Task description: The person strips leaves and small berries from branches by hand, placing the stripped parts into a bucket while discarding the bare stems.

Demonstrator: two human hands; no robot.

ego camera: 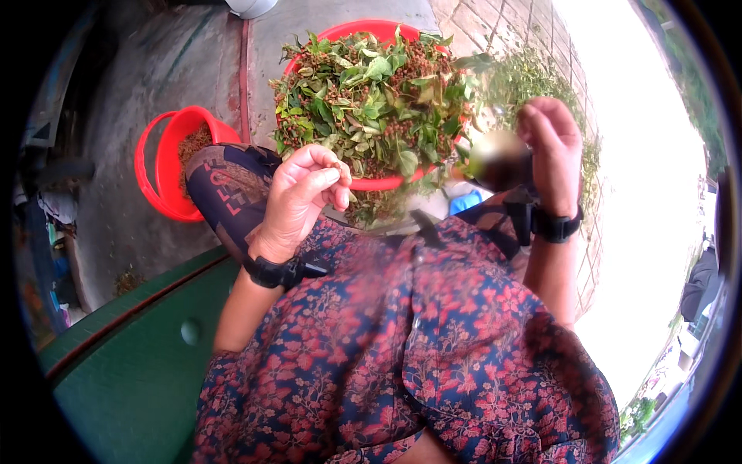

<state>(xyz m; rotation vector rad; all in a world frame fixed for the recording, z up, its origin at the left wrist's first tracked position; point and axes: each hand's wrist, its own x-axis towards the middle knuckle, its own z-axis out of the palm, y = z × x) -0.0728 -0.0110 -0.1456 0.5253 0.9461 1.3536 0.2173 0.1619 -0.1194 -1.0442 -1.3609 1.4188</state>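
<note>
My left hand (pixel 304 185) is over my knee, at the near left rim of a wide red plastic basin (pixel 377 184). Its thumb and forefinger pinch a small reddish-brown bit, perhaps berries (pixel 335 165), mostly covered by the fingers. Cut leafy sprigs (pixel 379 69) with clusters of small reddish-brown berries fill the basin in a heap. To the basin's right, my right hand (pixel 553 139) is raised with fingers curled inward. Whether it holds anything cannot be made out. A blurred dark and pale patch beside it hides part of what lies there.
A red bucket (pixel 165 168) holding loose brownish berries (pixel 194 148) stands by my left knee. Leafy cuttings (pixel 530 78) lie on the paving beyond my right hand. A white bucket (pixel 252 7) is at the top edge. Below left is a green seat or bench surface (pixel 139 348).
</note>
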